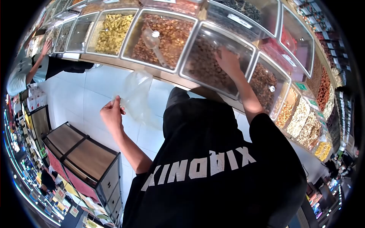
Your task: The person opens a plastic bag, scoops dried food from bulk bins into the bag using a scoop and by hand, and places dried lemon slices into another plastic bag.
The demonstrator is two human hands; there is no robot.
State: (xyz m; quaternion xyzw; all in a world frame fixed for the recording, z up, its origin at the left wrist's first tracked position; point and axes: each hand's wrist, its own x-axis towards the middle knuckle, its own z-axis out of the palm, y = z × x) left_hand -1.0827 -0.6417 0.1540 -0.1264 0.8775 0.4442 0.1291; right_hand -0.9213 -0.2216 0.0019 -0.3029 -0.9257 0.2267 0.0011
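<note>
My left hand (pixel 113 112) is closed on the edge of a clear plastic bag (pixel 137 97), which hangs over the floor to its right. My right hand (pixel 229 61) rests on the clear lid of a bin of brown dried goods (pixel 201 68); its fingers are partly spread and hold nothing that I can see. Left of that bin is one of reddish-brown dried pieces (pixel 171 34), with a clear scoop (pixel 154 43) at it. A bin of dark reddish pieces (pixel 262 81) stands on the right.
A bin of yellow pieces (pixel 114 32) and more lidded bins line the counter. Open heaps of nuts (pixel 300 117) lie at the right. A wooden-topped cabinet (pixel 89 157) stands lower left. Another person (pixel 28 72) is at the far left.
</note>
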